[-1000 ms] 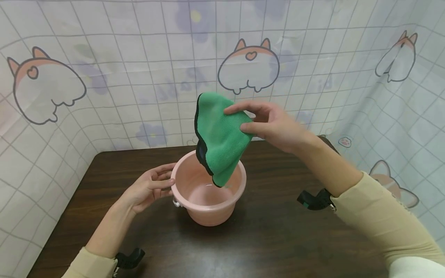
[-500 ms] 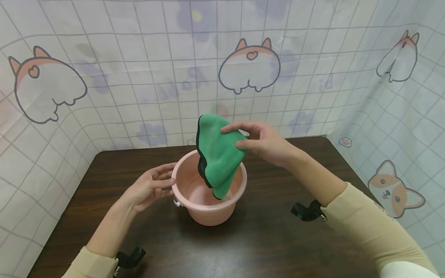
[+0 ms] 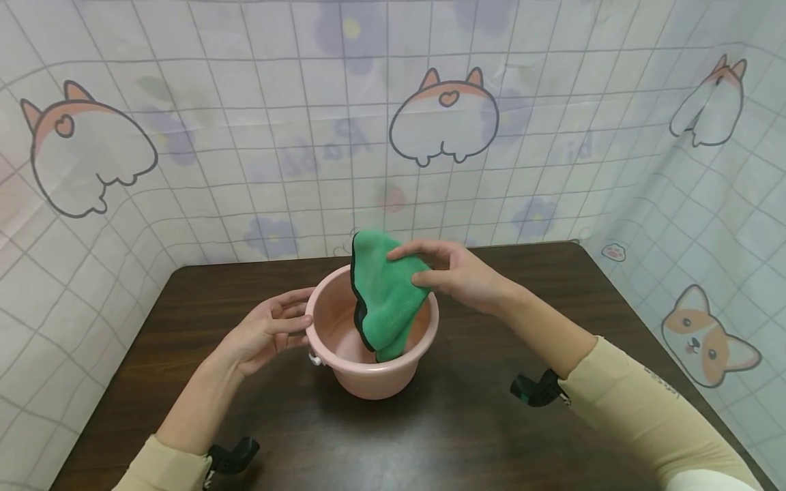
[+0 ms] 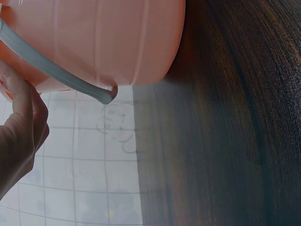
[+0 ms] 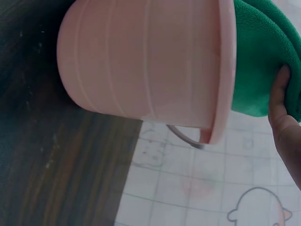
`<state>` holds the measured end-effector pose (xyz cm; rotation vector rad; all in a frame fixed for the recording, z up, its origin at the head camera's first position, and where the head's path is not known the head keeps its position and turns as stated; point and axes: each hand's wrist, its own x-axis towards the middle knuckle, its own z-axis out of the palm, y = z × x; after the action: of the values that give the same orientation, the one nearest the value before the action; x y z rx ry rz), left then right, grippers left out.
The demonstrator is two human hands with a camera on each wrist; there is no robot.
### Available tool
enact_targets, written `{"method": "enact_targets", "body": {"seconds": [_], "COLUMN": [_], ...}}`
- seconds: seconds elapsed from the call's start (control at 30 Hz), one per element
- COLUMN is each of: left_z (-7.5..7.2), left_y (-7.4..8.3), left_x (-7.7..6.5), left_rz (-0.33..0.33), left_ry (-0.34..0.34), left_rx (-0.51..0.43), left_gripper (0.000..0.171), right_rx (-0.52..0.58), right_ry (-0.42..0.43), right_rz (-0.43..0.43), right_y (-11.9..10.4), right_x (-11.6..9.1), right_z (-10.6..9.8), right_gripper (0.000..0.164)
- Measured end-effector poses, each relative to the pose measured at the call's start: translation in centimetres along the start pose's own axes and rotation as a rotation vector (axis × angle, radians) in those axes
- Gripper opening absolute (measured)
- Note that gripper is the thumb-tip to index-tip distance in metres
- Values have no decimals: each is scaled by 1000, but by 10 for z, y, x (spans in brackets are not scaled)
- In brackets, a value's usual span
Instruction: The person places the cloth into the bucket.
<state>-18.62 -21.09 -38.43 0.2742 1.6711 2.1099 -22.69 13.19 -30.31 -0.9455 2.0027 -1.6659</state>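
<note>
A pink plastic bucket (image 3: 374,382) stands upright on the dark wooden table. At its left rim is my left hand (image 3: 267,331), thumb and fingers holding the edge. My right hand (image 3: 463,276) pinches a green cloth (image 3: 387,293) with black edging between thumb and fingers. The cloth hangs over the bucket's mouth, its lower end inside the rim and its top above it. From the right wrist view, the green cloth (image 5: 256,61) sticks out past the bucket rim (image 5: 225,70). The left wrist view has the bucket's grey handle (image 4: 56,70) hanging along its side near my fingers.
The dark tabletop (image 3: 467,423) reaches back to a white grid-patterned curtain (image 3: 295,102) printed with cartoon dogs and flowers. More curtain hangs at the left and right sides. A black wrist device (image 3: 537,389) is worn on the right forearm, another (image 3: 233,455) on the left.
My right hand has lowered the green cloth, bringing its lower end down into the bucket. My left hand stays at the bucket's rim, and the bucket has not moved noticeably.
</note>
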Motion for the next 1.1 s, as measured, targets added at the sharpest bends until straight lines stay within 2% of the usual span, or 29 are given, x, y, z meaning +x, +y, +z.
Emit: {"method": "enact_targets", "body": {"seconds": [0.2,0.5,0.6,0.77,1.1], "left_z": [0,0,1,1,1], "left_y": [-1,-3,-2,-2,-2], "left_x": [-1,0,0,-1,0], "left_rz": [-3,12,16,12,11], "left_ry": [2,7,5,6,2], "left_rx": [2,3,2,-14,-22], "left_gripper": [64,62,62,63,63], "right_rx": [-34,-20,-51,-119,-142], "right_ry": [-17,-86,-106,-128,-182], "right_rz": [43,60,66,82,105], "right_y": [10,25,28,30,27], "right_x": [-2,-1,-1,-1,1], "right_z": [3,7,8,10,18], "right_gripper": [35,35,35,35,39]}}
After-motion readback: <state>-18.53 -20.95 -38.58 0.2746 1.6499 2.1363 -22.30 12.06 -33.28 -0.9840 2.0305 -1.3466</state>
